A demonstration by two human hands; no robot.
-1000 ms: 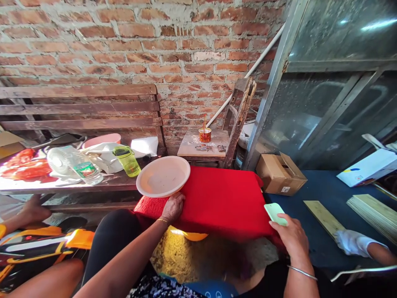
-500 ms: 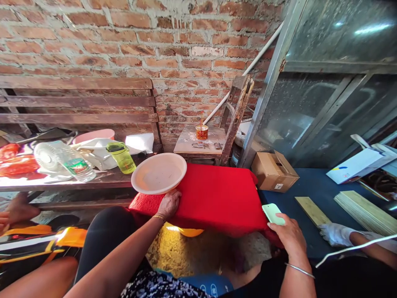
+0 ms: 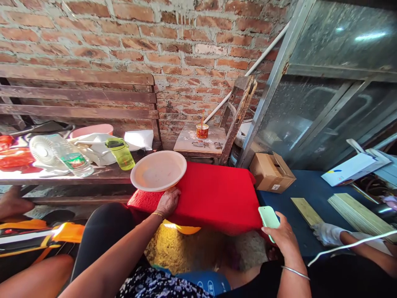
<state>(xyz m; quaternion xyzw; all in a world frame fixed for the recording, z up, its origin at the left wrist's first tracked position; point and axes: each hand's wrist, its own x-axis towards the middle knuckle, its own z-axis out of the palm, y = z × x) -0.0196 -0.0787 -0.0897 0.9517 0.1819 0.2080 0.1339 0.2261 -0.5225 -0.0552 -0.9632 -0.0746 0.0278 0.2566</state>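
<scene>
A mint-green phone (image 3: 269, 221) is held in my right hand (image 3: 283, 235), its upper end beside the right edge of the red cloth (image 3: 217, 194). My left hand (image 3: 168, 202) rests on the cloth with its fingers curled, right at the near rim of a pale pink plastic basin (image 3: 159, 171). The knuckles touch or nearly touch that rim; whatever the fingers hold, if anything, is hidden. Inside the basin I see only a few small specks. It sits on the cloth's left end.
A wooden bench (image 3: 102, 176) on the left bears a yellow-green bottle (image 3: 122, 155), a water bottle (image 3: 76, 161) and a small fan (image 3: 41, 149). Ahead, a chair (image 3: 186, 142) holds a red tin (image 3: 202, 131). At right, a co-worker's gloved hand (image 3: 328, 234) touches a wooden strip (image 3: 305, 210) near a carton (image 3: 271, 171).
My right hand has turned the phone to a more upright angle. The left hand stays by the basin. The whole view has shifted slightly.
</scene>
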